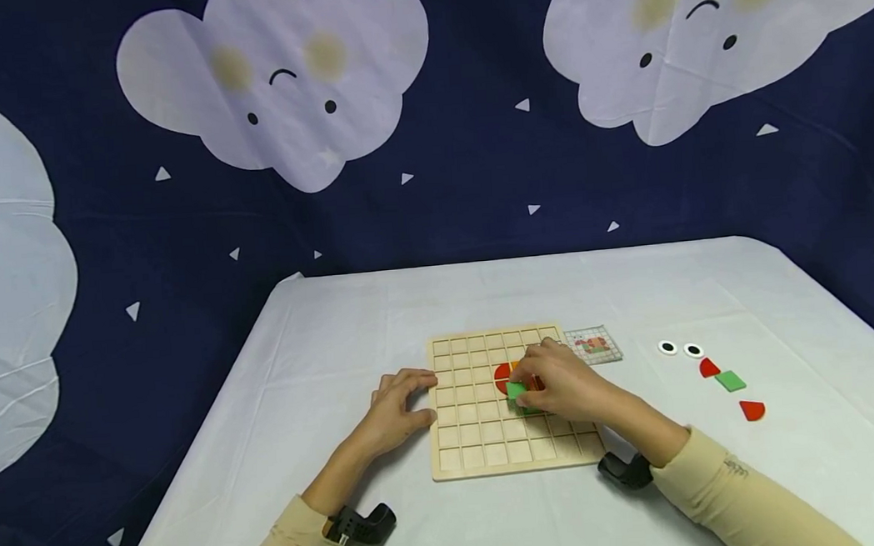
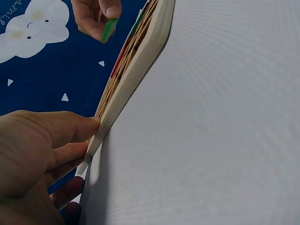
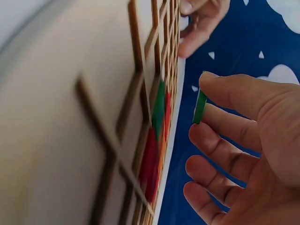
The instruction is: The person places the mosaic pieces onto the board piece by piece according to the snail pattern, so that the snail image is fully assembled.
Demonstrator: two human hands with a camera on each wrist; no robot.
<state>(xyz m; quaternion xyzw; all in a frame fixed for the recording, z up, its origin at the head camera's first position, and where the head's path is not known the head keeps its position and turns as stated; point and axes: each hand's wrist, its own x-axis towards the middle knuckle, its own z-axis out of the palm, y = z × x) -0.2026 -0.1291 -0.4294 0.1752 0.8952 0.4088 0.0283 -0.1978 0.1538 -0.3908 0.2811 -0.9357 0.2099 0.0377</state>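
Observation:
My right hand (image 1: pixel 564 385) pinches a green square tile (image 3: pixel 200 107) between thumb and fingers, just above a wooden grid board (image 1: pixel 463 459). Under that hand, a red piece (image 1: pixel 502 377) and other coloured pieces sit in the board's cells, partly hidden by my fingers. In the right wrist view, green (image 3: pixel 158 105) and dark red (image 3: pixel 150 161) pieces show in the grid. With thumb and fingertips my left hand (image 1: pixel 394 411) touches the board's left edge. Seen from the left wrist, its thumb (image 2: pixel 77 129) rests against the wooden rim.
A small picture card (image 1: pixel 593 344) lies beside the board's upper right corner. Farther right on the white table are two eye discs (image 1: pixel 668 347), red rounded pieces (image 1: pixel 752 410) and a green square (image 1: pixel 731 381). A dark blue cloud-print cloth (image 1: pixel 467 154) hangs behind.

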